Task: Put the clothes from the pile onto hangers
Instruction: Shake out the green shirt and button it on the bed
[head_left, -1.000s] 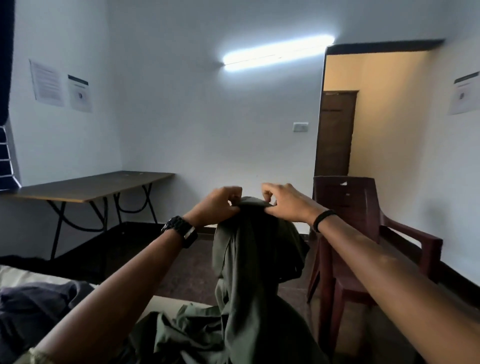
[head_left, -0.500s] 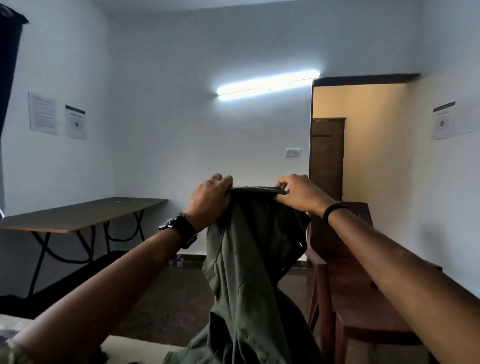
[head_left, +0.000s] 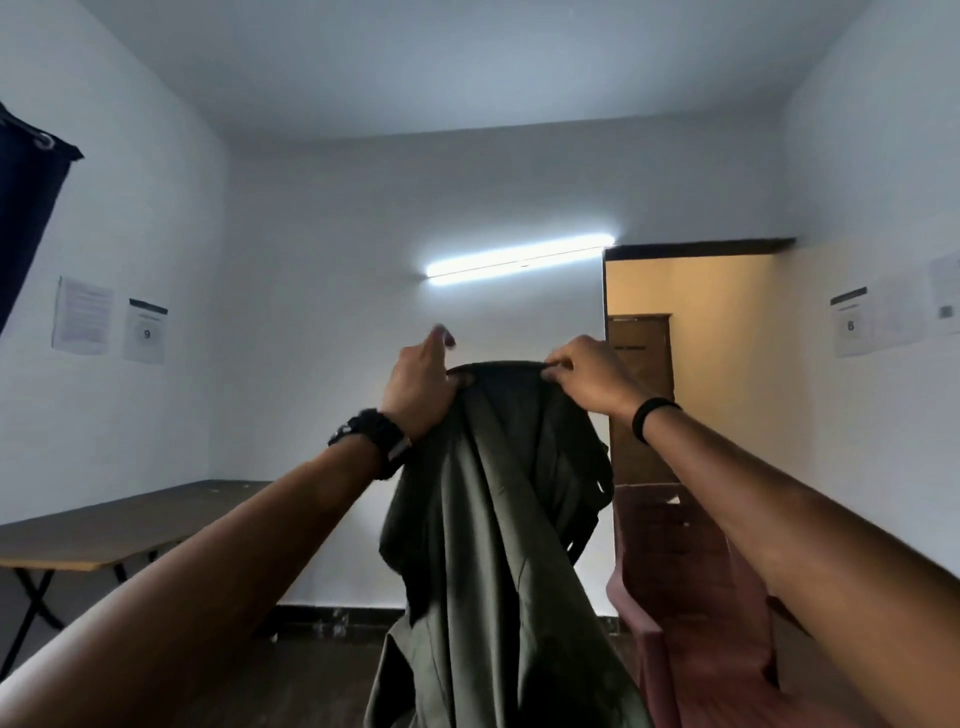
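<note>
I see both hands gripping the olive garment's (head_left: 498, 519) top edge, left hand (head_left: 421, 387) partly open-fingered, right hand (head_left: 587, 376) pinching, maroon chair (head_left: 685, 597) close right, open floor left.

I watched both hands lift the olive garment (head_left: 498, 519) higher, toward 12 o'clock. The left hand (head_left: 418, 387) loosened, its fingers rising off the top edge; the right hand (head_left: 587, 376) slid out toward 3 o'clock, stretching the edge.

Single head-worn view faces forward, level, close behind raised arms.
</note>
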